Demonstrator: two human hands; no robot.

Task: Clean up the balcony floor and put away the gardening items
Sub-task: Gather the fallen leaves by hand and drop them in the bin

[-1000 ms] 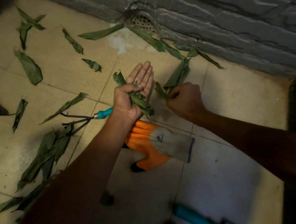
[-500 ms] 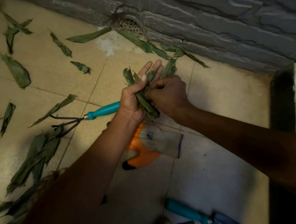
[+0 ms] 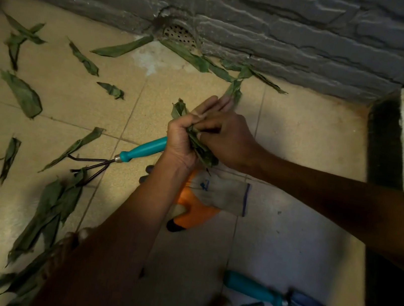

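Right hand [image 3: 227, 138] moved in, pinching leaf into wilted green leaf bundle [image 3: 200, 147] my left hand [image 3: 185, 137] grips. Step: gathering; next, floor leaves.

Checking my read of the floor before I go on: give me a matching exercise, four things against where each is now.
Things:
1. bundle of leaves
2. hand rake
3. trowel
4. glove

Places:
A. floor, lower right
B. under the forearms
C. between both hands
D. left of the left hand, prongs on leaves

Pairs: 1-C, 2-D, 3-A, 4-B
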